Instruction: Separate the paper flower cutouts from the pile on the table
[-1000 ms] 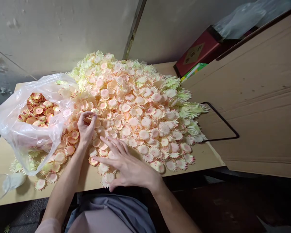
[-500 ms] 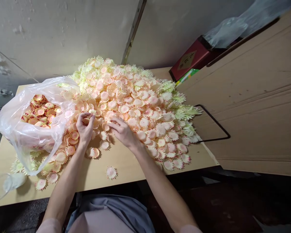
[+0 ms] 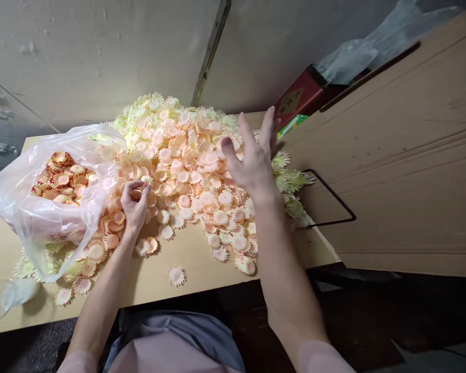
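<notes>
A big heap of pale pink, peach and green-tipped artificial flower layers (image 3: 180,163) covers the middle of the table. Over its left part, beside the plastic bag, my left hand (image 3: 134,204) has thumb and forefinger curled together in a pinch. Whatever sits at those fingertips is too small to make out against the flowers behind. My right hand (image 3: 252,163) is raised above the heap's right side, fingers spread wide and nothing in them. A single loose flower layer (image 3: 176,276) lies near the front edge.
A translucent plastic bag (image 3: 19,191) holding red-edged flower layers stands at left. A clear cup (image 3: 25,290) is at the front left corner. On the right are a large cardboard box (image 3: 404,171), a black metal bracket (image 3: 332,194) and a dark red box (image 3: 306,90).
My right hand has moved up and to the right, away from my left hand, and its fingers have opened wide. My left hand keeps its pinch in nearly the same place.
</notes>
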A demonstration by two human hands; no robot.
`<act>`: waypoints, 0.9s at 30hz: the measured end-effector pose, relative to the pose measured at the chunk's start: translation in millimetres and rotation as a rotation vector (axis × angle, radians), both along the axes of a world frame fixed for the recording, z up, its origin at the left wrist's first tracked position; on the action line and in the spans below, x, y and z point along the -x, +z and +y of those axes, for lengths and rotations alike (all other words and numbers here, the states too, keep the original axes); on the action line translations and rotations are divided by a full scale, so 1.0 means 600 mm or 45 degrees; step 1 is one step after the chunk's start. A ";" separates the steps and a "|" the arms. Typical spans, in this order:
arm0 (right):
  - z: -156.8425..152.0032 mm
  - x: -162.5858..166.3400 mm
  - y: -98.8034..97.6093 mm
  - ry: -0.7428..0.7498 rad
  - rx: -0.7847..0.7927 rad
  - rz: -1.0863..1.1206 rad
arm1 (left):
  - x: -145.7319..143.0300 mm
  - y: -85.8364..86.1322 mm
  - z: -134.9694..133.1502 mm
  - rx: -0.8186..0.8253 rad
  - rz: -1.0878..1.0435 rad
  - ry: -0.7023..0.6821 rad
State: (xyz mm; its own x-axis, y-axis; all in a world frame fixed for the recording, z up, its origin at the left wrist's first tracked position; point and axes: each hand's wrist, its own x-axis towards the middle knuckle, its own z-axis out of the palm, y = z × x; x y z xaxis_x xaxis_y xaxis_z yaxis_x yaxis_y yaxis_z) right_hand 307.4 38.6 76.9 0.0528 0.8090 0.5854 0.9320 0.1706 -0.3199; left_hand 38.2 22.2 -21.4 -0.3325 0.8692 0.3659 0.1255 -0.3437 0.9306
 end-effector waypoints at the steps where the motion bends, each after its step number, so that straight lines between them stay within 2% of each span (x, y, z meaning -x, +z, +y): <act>1: -0.021 -0.004 -0.001 -0.038 0.057 -0.009 | 0.000 0.001 -0.001 -0.004 0.007 0.004; 4: -0.106 -0.016 -0.021 -0.135 0.270 -0.048 | 0.000 0.002 -0.002 -0.005 0.017 0.008; 7: -0.199 -0.032 -0.066 -0.161 0.488 -0.069 | -0.001 0.003 -0.002 0.001 0.007 0.004; 11: -0.300 -0.038 -0.134 -0.144 0.590 -0.117 | -0.002 0.002 -0.001 -0.005 -0.015 -0.023; 14: -0.344 -0.002 -0.165 -0.054 0.641 -0.077 | -0.003 0.004 -0.002 0.000 -0.002 -0.031; 19: -0.347 0.104 -0.176 0.029 0.657 -0.039 | -0.003 0.007 -0.003 -0.002 0.016 -0.013; 23: -0.305 0.166 -0.176 0.018 0.579 -0.044 | -0.002 0.004 -0.002 0.000 0.006 -0.010; 27: -0.254 0.195 -0.178 -0.015 0.491 0.022 | 0.000 0.002 -0.002 0.006 0.014 -0.001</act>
